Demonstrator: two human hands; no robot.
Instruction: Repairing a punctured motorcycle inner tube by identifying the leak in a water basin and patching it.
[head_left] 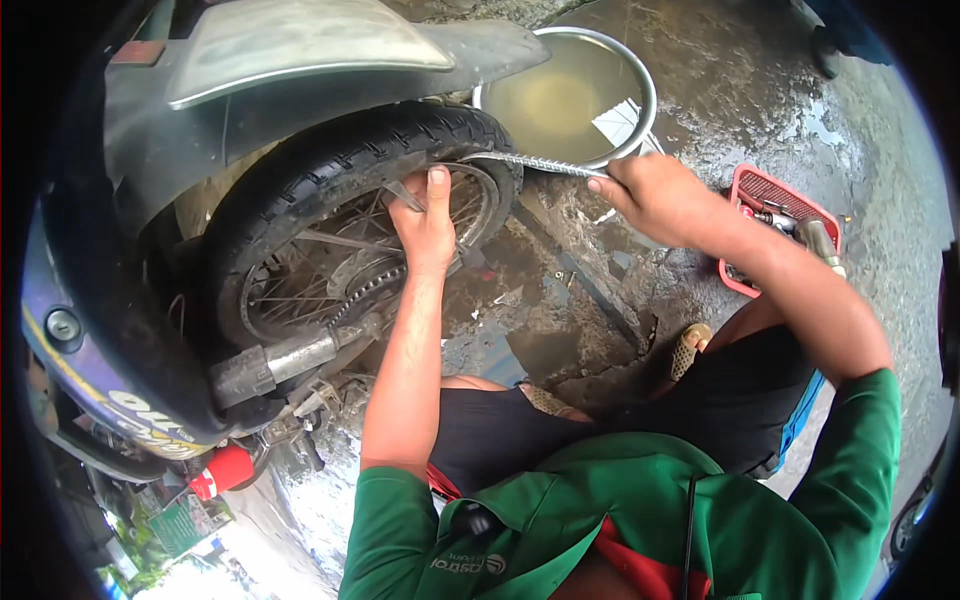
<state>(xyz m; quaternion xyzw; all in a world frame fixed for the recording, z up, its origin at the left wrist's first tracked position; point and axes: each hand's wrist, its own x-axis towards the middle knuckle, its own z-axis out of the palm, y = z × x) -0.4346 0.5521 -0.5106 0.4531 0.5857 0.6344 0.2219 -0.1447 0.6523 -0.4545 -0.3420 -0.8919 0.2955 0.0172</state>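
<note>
A motorcycle's rear wheel fills the left of the view, with a black tyre [330,160] around a spoked rim [262,300]. My right hand [655,195] grips one end of a long ribbed metal tyre lever [535,162]. The lever's other end reaches in at the tyre's edge by the rim. My left hand [427,225] is closed at the upper rim, thumb up against the tyre's side. A flat grey metal bar [400,194] sticks out from its fingers; its far part is hard to follow among the spokes.
A round metal basin [650,85] of cloudy water stands beyond the wheel. A red plastic basket [740,185] with tools is at the right. The chain [372,285] and exhaust pipe [270,368] lie near my left forearm. The ground [590,250] is wet and stained.
</note>
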